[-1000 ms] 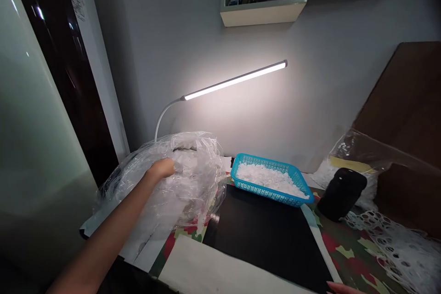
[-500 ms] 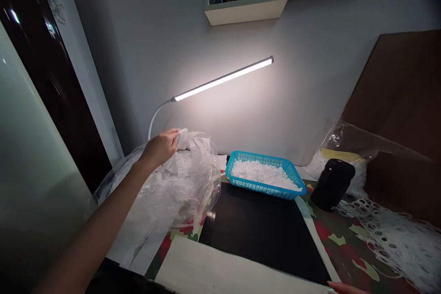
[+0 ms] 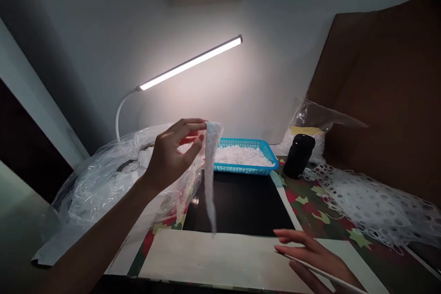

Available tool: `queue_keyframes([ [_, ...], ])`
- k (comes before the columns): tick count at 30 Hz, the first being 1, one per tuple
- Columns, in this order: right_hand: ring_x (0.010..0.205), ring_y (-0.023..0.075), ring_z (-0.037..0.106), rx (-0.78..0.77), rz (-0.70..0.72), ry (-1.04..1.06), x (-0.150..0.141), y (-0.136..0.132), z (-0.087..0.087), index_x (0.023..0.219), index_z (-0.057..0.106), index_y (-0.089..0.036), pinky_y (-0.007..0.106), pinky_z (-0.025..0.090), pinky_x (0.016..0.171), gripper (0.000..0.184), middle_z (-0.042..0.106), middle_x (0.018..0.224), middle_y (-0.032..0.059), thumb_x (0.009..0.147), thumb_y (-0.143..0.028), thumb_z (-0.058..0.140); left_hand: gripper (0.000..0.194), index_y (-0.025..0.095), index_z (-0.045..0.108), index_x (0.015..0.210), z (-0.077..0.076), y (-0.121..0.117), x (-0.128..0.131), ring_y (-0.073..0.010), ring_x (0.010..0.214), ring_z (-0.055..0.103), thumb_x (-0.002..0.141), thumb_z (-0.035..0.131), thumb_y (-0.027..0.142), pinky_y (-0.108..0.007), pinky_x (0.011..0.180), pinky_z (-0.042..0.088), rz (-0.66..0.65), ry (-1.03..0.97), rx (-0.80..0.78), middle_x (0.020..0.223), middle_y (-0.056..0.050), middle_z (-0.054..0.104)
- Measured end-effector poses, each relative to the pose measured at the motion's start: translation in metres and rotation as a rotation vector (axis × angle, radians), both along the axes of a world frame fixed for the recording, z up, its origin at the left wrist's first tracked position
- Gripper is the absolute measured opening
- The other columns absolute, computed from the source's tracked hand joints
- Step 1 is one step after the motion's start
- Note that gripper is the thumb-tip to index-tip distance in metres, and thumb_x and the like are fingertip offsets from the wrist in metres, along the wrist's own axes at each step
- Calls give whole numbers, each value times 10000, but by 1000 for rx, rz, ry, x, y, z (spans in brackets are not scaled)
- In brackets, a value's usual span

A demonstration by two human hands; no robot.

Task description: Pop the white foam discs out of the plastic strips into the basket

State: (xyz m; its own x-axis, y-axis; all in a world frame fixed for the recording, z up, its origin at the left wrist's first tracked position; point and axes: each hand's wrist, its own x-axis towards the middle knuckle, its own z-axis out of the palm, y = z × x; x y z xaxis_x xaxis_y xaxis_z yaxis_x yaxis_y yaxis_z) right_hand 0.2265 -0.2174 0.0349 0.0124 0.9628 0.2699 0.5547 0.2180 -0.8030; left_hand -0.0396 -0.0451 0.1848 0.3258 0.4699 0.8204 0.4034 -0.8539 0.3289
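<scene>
My left hand point(image 3: 175, 149) pinches the top of a limp, whitish sheet point(image 3: 209, 170) with a spotted pattern, which dangles edge-on above a black mat point(image 3: 237, 202). Behind that hand lies a big clear plastic bag point(image 3: 93, 193) with white material inside. At the lower right, my right hand point(image 3: 317, 262) has its fingers around a thin, pale stick-like tool point(image 3: 315, 268), whose exact kind I cannot make out. A blue basket point(image 3: 246, 170) of small white pieces point(image 3: 241, 155) stands at the back of the mat, partly hidden by the sheet.
To the right are a black cylinder-like object point(image 3: 299, 156), a clear bag point(image 3: 319, 144) of white bits and a heap of white sheets full of holes point(image 3: 372, 202). A lit lamp point(image 3: 193, 62) reaches over the back; brown board point(image 3: 379, 78) stands at right.
My left hand has come away from the plastic bag toward the middle, with the sheet now hanging from it. My right hand has come further into view, with the stick. The view has shifted right.
</scene>
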Motion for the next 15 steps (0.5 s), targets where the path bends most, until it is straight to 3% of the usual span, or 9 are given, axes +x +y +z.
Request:
queue_keyframes([
  [3, 1235, 305, 546, -22, -62, 26, -4, 7, -4, 1060, 734, -320, 392, 542, 948, 318, 551, 1372, 43, 915, -490, 509, 221, 163, 639, 1022, -8, 3, 14, -139, 903, 638, 919, 506, 307, -252, 740, 577, -83, 80, -93, 1152, -59, 616],
  [6, 1294, 311, 478, -15, -149, 76, 0, 16, -12, 1060, 730, -297, 462, 477, 1018, 370, 513, 1403, 55, 921, -527, 475, 210, 163, 644, 911, -20, 11, 13, -152, 917, 625, 916, 457, 259, -250, 720, 539, -158, 326, -176, 1092, -59, 636],
  [10, 1307, 298, 459, -55, -190, 61, 8, 20, -17, 1077, 720, -292, 464, 437, 1055, 370, 506, 1401, 48, 918, -529, 485, 140, 222, 670, 761, -41, 11, -11, -97, 637, 618, 790, 559, 143, -168, 545, 452, -337, 792, -389, 751, 39, 669],
  [12, 1271, 300, 497, -121, -164, 19, 9, 20, -19, 1046, 731, -286, 470, 444, 1045, 371, 530, 1379, 47, 910, -536, 494, 125, 244, 680, 794, -54, 5, -25, -106, 586, 615, 743, 611, 154, -157, 453, 385, -343, 936, -487, 710, 44, 665],
  [15, 1213, 299, 548, -169, -145, -29, 11, 23, -25, 998, 743, -283, 474, 462, 1023, 349, 583, 1320, 40, 897, -528, 515, 71, 253, 668, 826, -75, 0, -43, -128, 636, 634, 764, 633, 253, -170, 472, 392, -297, 1023, -587, 783, 24, 672],
])
